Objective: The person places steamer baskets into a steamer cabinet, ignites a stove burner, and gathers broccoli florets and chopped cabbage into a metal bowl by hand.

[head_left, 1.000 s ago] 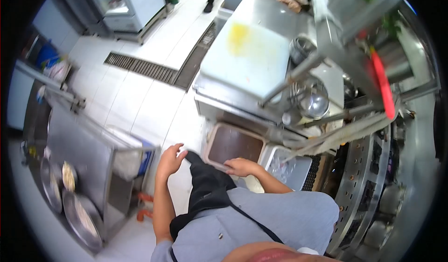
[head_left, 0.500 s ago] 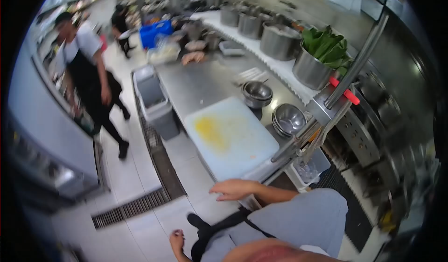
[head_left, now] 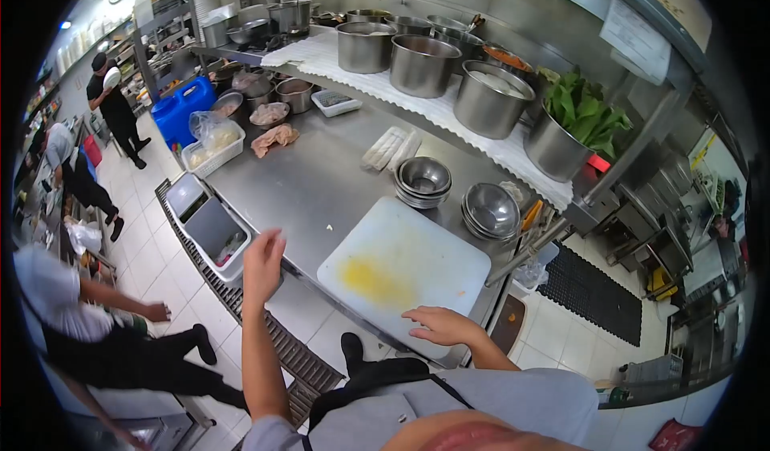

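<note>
Pale bluish white on the cutting board (head_left: 413,250), with a strong yellow blotch (head_left: 377,281) toward one side. Silver-grey on the counter (head_left: 297,182), the bowls (head_left: 492,210) and the pots (head_left: 425,70). Deep green with paler stalks on the leaves (head_left: 579,102). White on the shelf liner (head_left: 381,83); strong blue on the jug (head_left: 180,114). Pinkish tan on the meat (head_left: 275,139). Black with a honeycomb-like pattern on the mat (head_left: 597,298). White, crossed by thin lines, on the floor tiles (head_left: 156,246). Greyish on the wearer's shirt (head_left: 513,395), black on the apron (head_left: 361,383).

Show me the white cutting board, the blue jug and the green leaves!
White cutting board (head_left: 407,266): head view, middle of its top.
Blue jug (head_left: 175,119): head view, its side.
Green leaves (head_left: 579,107): head view, middle of the bunch.
</note>
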### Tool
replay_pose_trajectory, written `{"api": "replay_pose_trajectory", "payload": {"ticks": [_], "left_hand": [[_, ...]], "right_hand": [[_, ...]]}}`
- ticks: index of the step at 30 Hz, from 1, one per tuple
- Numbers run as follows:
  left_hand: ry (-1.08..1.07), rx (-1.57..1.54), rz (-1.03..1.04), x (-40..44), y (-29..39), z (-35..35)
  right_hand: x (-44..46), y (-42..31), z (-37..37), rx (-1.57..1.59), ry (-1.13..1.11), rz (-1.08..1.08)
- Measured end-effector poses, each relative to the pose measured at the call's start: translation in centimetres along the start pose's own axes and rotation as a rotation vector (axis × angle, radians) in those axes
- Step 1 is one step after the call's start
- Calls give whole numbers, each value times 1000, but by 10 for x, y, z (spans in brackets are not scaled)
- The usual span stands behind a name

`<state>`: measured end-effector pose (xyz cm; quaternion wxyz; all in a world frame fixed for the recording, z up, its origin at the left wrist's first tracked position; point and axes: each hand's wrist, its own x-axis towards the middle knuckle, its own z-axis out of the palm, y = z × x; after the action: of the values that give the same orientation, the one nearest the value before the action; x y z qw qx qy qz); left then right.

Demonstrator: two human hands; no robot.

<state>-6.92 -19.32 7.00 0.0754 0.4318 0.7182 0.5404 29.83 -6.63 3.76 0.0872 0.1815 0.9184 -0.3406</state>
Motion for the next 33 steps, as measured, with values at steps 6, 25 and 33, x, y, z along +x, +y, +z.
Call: {"api": "replay_pose_trajectory", "payload": {"ticks": [6,25,33], "left_hand": [[-58,-28,540,159,94,-5],[-853,-945,512,377,264,46],[-837,-977,469,366,278,44]], "right_hand": [[72,-9,-31,-21,159,41],[169,-111,33,298,632,484],[141,-112,56,227,739,705]]}}
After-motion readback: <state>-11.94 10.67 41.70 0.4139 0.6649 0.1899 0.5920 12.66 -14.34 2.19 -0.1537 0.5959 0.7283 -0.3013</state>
